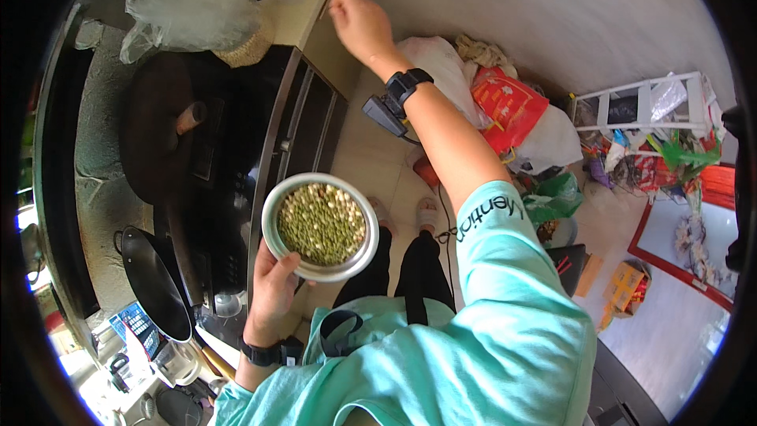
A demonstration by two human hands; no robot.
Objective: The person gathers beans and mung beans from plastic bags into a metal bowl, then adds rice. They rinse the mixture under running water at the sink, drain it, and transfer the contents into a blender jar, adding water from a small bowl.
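Observation:
My left hand [275, 284] grips the rim of a round metal bowl [269, 231], thumb on top. Inside lie green mung beans [319, 225] mixed with paler beans or grains. The bowl is held level in front of me, beside the front edge of the black gas stove [230, 213]. My right hand [362, 26] is stretched far forward, its fingers curled, near the edge of the pale counter [307, 18] and the cabinet below it. Whether anything is between those fingers is hidden. Each wrist wears a black strap with a device.
A dark wok [154, 148] sits on the stove, with a black pan [151, 284] nearer me. A clear plastic bag [189, 6] covers part of the counter. Full sacks and a red bag [508, 109] stand along the wall. A white rack [644, 103] and cardboard box [627, 287] are at right.

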